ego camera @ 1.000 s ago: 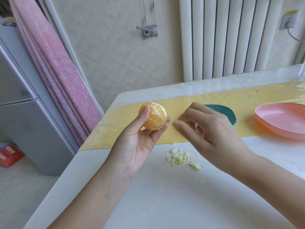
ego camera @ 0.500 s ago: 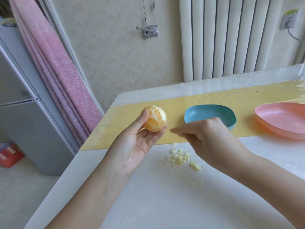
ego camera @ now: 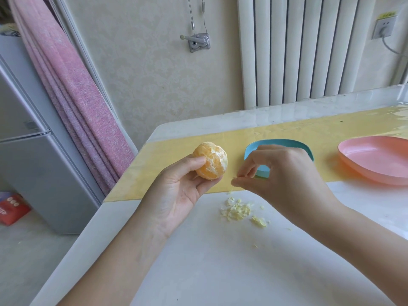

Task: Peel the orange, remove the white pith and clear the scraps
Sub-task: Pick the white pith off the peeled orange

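Right hand point(ego camera: 284, 180) half-hides blue dish point(ego camera: 280, 142); pink dish point(ego camera: 375, 171) beside.

readable text: none | red pack point(ego camera: 12, 209): print blurred | socket sticker point(ego camera: 386, 15): illegible

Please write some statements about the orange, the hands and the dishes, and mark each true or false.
1. The left hand holds the orange. True.
2. The orange has its full peel on. False: it is peeled, with white pith patches left.
3. The pink dish stands right of the blue dish. True.
4. The pith scraps lie in the blue dish. False: they lie on the white table.
5. The right hand touches the orange. False: it is apart, pinching a pith bit.
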Demonstrator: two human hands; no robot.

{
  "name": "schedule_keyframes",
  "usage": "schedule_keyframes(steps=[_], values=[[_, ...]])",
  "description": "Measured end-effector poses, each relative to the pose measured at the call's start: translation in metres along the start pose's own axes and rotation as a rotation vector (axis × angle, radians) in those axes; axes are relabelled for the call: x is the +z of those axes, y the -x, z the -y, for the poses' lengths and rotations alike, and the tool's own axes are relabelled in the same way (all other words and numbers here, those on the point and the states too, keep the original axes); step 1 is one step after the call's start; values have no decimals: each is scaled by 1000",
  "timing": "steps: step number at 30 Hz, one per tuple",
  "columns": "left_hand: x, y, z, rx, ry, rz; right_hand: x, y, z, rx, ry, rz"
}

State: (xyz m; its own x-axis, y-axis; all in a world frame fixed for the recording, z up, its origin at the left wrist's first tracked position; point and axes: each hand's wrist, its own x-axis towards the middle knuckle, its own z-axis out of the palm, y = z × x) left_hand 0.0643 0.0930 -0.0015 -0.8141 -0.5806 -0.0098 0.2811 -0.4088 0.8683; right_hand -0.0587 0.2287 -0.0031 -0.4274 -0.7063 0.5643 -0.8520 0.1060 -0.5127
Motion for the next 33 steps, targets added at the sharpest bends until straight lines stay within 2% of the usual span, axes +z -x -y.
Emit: schedule_keyframes(steps=[8,13,17,28,31,33], values=[[-3,0,4,82,-98,40,6,-1,-6,-141,4,-189],[-2,0,5,86,-173,27,4,-1,-3,-202,-72,-234],[2,3,8,93,-206,19,5,0,-2,-254,-21,-269],[5,7,15,159,-364,-10,5,1,-2,-308,189,-327],[6,8,13,167,-388,4,4,0,-1,-280,169,-310],[7,9,12,167,-388,14,3,0,0,-207,74,-289]])
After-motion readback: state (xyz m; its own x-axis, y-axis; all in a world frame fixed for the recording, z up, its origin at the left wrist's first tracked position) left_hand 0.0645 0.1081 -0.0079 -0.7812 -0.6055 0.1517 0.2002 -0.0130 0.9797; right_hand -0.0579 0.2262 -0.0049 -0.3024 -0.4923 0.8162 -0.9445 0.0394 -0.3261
